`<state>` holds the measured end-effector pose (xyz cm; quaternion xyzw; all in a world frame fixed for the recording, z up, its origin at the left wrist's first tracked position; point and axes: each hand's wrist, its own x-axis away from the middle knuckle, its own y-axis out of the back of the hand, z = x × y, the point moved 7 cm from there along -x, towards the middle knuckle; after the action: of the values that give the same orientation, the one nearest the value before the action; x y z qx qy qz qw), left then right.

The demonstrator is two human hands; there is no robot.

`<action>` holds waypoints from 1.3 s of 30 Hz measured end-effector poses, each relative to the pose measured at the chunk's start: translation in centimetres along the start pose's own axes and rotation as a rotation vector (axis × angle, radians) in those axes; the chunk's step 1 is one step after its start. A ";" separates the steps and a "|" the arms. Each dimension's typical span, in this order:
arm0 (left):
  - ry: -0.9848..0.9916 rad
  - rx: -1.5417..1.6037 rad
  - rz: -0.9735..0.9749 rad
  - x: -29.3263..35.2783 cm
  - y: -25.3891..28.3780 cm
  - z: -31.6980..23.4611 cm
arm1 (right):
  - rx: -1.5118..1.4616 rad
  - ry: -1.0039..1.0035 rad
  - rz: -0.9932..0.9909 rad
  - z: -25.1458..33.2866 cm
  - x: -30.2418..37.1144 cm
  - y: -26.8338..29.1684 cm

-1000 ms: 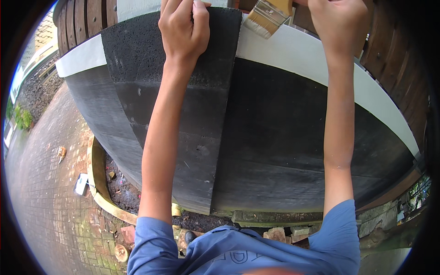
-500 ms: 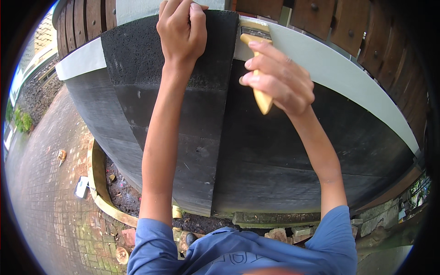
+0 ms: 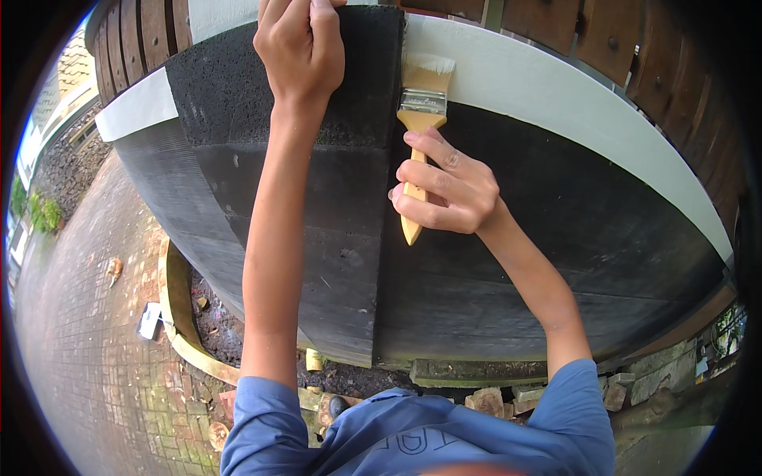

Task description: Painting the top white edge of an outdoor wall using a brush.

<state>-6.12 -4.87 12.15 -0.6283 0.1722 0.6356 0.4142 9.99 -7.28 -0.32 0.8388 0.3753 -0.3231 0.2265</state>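
Two bare hands are in our view, both raised toward the top of the dark wall (image 3: pixel 508 198). In the right hand (image 3: pixel 452 189) we see the fingers and thumb closed around the wooden handle of a flat paintbrush (image 3: pixel 423 101), bristles upward. The brush is at the left end of the white band (image 3: pixel 524 67) that runs along the wall's upper edge; its bristles lie over the band, its metal ferrule near the band's lower edge. We cannot tell how firmly the bristles press.

The left hand (image 3: pixel 300 51) is bunched with its fingers curled, near the top edge of the black pillar (image 3: pixel 349 198). Its fingertips run out of view, so we cannot tell how tightly it is closed or whether it has hold of anything.

Above the band we see brown wooden slats (image 3: pixel 619 40). Farther down, left of the pillar's foot, a curved yellowish curb (image 3: pixel 168 293) borders dark soil (image 3: pixel 216 325). On the brick paving (image 3: pixel 87 341), just outside the curb's left edge, lies a white rectangular object (image 3: pixel 148 320). A green plant (image 3: pixel 46 213) grows near the paving's far left edge.
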 end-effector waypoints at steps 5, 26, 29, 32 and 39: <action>-0.004 0.023 0.002 0.0 0.0 0.0 | -0.009 -0.014 0.006 0.4 0.6 0.1; 0.007 -0.003 -0.004 0.2 -0.2 0.5 | -0.053 -0.038 0.028 1.6 0.8 1.0; -0.008 -0.010 0.001 0.0 -0.1 0.1 | -0.069 -0.032 0.032 1.6 0.8 1.1; 0.022 -0.005 0.002 -0.1 0.0 0.0 | -0.148 -0.047 0.025 1.4 0.6 2.0; 0.012 -0.004 0.014 0.2 0.1 0.2 | -0.594 -0.588 -0.423 -6.4 -2.3 8.0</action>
<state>-6.28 -4.72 11.98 -0.6319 0.1777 0.6350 0.4073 17.45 -9.32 6.80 0.5156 0.5342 -0.4647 0.4825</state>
